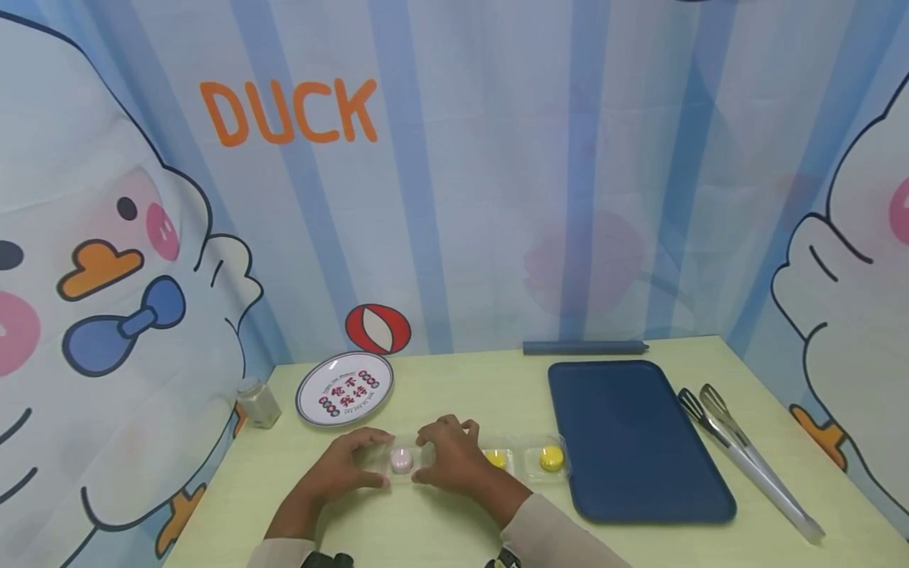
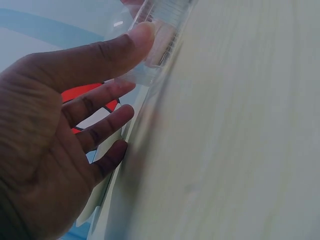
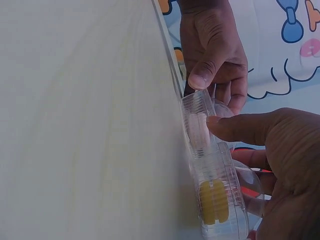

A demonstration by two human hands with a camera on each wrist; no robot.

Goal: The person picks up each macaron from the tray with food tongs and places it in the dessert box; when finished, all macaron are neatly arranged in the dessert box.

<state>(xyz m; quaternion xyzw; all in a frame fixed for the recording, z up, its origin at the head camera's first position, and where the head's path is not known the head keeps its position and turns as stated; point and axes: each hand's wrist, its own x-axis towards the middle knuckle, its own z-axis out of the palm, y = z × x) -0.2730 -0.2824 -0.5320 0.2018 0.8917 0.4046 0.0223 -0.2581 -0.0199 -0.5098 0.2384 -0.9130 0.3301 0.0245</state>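
A small clear plastic box (image 3: pixel 188 111) holds a round pale pink macaron (image 1: pixel 401 461). My left hand (image 1: pixel 346 467) grips the box's left end between thumb and fingers; its other fingers are spread in the left wrist view. My right hand (image 1: pixel 454 459) pinches the same box toward its right side, thumb on the near wall. Just to the right, in line with it, stand clear boxes with a yellow macaron (image 1: pixel 495 458) and another yellow macaron (image 1: pixel 551 458). My right hand partly covers the nearer of these boxes in the head view.
Right of the boxes lies a dark blue tray (image 1: pixel 639 442), with metal tongs (image 1: pixel 756 465) beyond it. A blue stick-like object (image 1: pixel 585 347) lies along the table's back edge. A printed plate (image 1: pixel 344 389) and a small jar (image 1: pixel 259 403) stand at the back left.
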